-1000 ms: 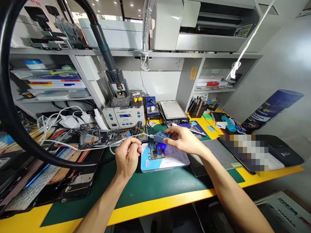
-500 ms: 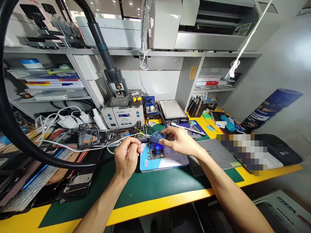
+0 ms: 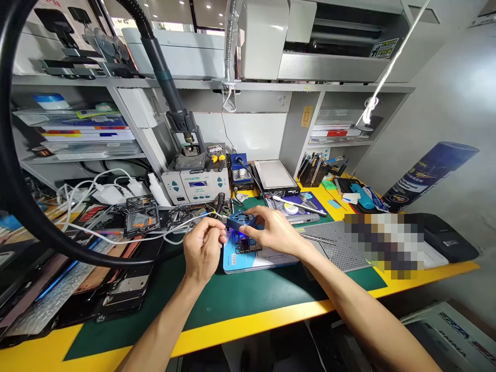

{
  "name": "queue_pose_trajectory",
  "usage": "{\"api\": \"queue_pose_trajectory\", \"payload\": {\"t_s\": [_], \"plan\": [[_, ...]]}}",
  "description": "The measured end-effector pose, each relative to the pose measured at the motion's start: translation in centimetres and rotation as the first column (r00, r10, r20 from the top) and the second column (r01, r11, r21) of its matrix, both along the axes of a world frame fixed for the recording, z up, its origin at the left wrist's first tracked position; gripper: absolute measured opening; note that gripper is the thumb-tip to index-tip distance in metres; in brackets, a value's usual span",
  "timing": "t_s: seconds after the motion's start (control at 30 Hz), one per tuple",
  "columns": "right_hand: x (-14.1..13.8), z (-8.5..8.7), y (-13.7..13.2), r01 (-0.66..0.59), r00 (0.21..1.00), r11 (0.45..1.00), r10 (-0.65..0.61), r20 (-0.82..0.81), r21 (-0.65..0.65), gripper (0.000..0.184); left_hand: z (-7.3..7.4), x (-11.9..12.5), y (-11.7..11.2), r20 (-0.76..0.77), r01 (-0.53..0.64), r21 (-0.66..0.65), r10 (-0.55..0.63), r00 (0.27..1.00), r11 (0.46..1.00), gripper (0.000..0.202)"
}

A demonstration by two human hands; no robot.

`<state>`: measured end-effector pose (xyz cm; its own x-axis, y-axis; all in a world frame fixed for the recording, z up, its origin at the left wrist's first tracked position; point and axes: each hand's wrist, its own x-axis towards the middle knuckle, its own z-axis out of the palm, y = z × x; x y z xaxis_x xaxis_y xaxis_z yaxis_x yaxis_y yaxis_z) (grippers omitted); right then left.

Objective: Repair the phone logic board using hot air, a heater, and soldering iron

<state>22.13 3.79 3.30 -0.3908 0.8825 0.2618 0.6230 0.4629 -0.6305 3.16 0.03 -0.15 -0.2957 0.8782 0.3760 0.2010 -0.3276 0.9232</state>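
My right hand [image 3: 277, 231] grips a small blue fan-like device [image 3: 242, 220] between thumb and fingers. The device hangs over a phone circuit board [image 3: 248, 244], which shows a violet-blue glow beneath it. That board lies on a blue and white box [image 3: 240, 263] on the green mat. A white cable [image 3: 186, 226] runs from the left towards the device. To the left of the box, my left hand [image 3: 203, 248] is closed, its fingers curled and thumb pressed in. What it holds, if anything, is hidden.
A hot-air station [image 3: 196, 186] stands behind, its black hose [image 3: 163, 77] looping around the left. Phone parts [image 3: 127, 287] pile up at left. A perforated grey plate [image 3: 344, 245], tweezers [image 3: 320, 238] and a spray can [image 3: 426, 178] are at right.
My right hand has shifted left with the blue device, and the device sits nearer my left hand. Tweezers on the perforated plate have come into sight. My left hand stays closed in nearly the same place.
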Motion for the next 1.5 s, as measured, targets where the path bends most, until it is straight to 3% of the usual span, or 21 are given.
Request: {"api": "queue_pose_trajectory", "payload": {"t_s": [0.27,0.47,0.73,0.9,1.2,1.37,1.5], "plan": [[-0.5,-0.2,-0.1,-0.037,0.999,0.999,0.037,-0.003,0.017,0.044,-0.2,-0.1,0.1,0.028,0.012,-0.003,-0.011,1.0,1.0,0.015],[-0.2,0.7,-0.6,-0.028,1.0,1.0,0.029,0.013,-0.009,0.039,-0.2,-0.1,0.2,0.015,0.015,0.025,-0.016,1.0,1.0,0.017],[0.4,1.3,-1.3,-0.086,0.996,0.996,0.086,0.023,0.014,0.035,0.0,-0.4,0.1,0.033,-0.071,0.093,0.068,0.997,0.993,0.017],[0.4,1.3,-1.6,-0.113,0.994,0.993,0.112,0.014,0.047,0.036,-0.1,-0.3,0.0,0.025,-0.064,0.117,0.061,0.998,0.991,0.018],[0.5,1.1,-1.6,-0.131,0.991,0.99,0.133,-0.032,0.054,0.036,-0.9,-0.4,0.0,-0.14,-0.057,0.21,0.087,0.986,0.976,0.02],[0.6,1.1,-1.4,-0.118,0.992,0.992,0.12,-0.038,0.04,0.035,-1.0,-1.0,0.1,-0.226,-0.101,0.262,0.163,0.96,0.96,0.015],[0.9,0.8,-0.9,-0.105,0.993,0.992,0.109,-0.053,0.071,0.036,0.0,-2.0,0.4,-0.454,-0.066,0.423,0.274,0.848,0.904,0.011]]}}
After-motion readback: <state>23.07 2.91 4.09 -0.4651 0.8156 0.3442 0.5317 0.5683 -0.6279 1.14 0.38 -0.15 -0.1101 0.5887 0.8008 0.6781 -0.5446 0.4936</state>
